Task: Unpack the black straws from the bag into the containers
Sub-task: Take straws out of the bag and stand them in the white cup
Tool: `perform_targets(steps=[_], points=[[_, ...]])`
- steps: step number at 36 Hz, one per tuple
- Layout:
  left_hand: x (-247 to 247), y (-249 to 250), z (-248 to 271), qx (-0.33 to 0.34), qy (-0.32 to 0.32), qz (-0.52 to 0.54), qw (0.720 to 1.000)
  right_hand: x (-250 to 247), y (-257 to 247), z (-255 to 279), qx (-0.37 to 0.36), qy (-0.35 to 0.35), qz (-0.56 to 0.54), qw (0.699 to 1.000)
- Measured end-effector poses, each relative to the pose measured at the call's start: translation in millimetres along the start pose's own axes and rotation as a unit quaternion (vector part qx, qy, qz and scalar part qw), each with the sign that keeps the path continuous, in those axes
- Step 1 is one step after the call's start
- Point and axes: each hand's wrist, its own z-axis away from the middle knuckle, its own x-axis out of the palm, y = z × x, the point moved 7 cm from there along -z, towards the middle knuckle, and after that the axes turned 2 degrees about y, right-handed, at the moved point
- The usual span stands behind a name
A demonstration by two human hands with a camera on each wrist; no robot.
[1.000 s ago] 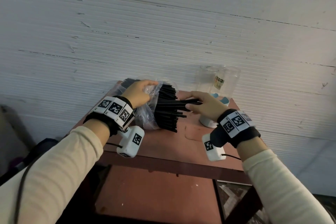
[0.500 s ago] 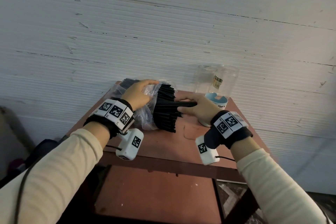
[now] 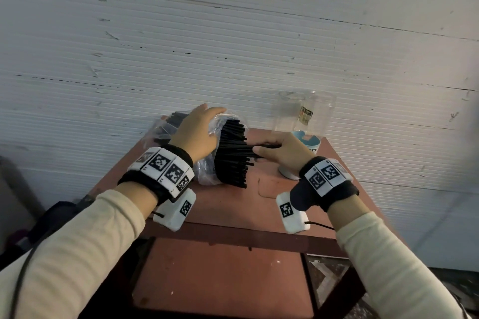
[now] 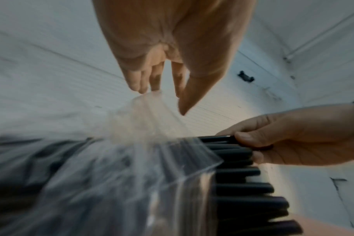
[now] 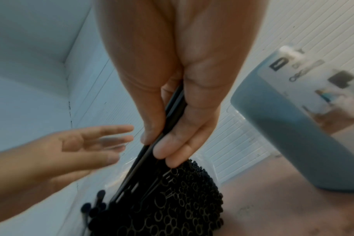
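A clear plastic bag [image 3: 207,171] lies on its side on the red-brown table [image 3: 228,204], with a thick bundle of black straws [image 3: 230,158] sticking out of its mouth toward the right. My left hand [image 3: 199,127] lies on top of the bag with straight fingers [image 4: 139,83] just above the plastic bag [image 4: 152,159]. My right hand [image 3: 261,153] pinches several straws [image 5: 172,111] between thumb and fingers at the top of the bundle [image 5: 182,199]. Two clear containers [image 3: 290,111] stand at the table's back right, and I cannot tell what is in them.
A blue-and-white cup [image 3: 308,142] stands just behind my right hand, close beside it in the right wrist view [image 5: 293,127]. A white ribbed wall [image 3: 233,46] runs right behind the table. A lower red shelf [image 3: 220,274] sits under the front edge.
My right hand has shifted a little left toward the bundle, still pinching straws, and the cup behind it shows more. My left hand has stayed on the bag.
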Motion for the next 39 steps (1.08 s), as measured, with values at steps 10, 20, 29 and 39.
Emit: perform_targets(steps=[10,20,29,39], points=[[59.9,64.6,-7.7,0.074,-0.223,-0.131,0.963,-32.6,-22.8,33.3,-0.028,0.020,0.084,0.996],[79.8,101.4,-19.1,0.125,-0.167,-0.110,0.972,-80.4,-51.1,68.2,-0.079,0.054,0.178,0.979],[60.2,157.8,-31.2,0.081,-0.088,0.099,0.988,-128.9,-127.7,91.6,-0.232,0.224,0.134,0.937],[112.4,151.3,-7.1,-0.048,-0.097,0.321,0.941,-104.7,-121.4,72.1,-0.236,0.246,0.226,0.913]])
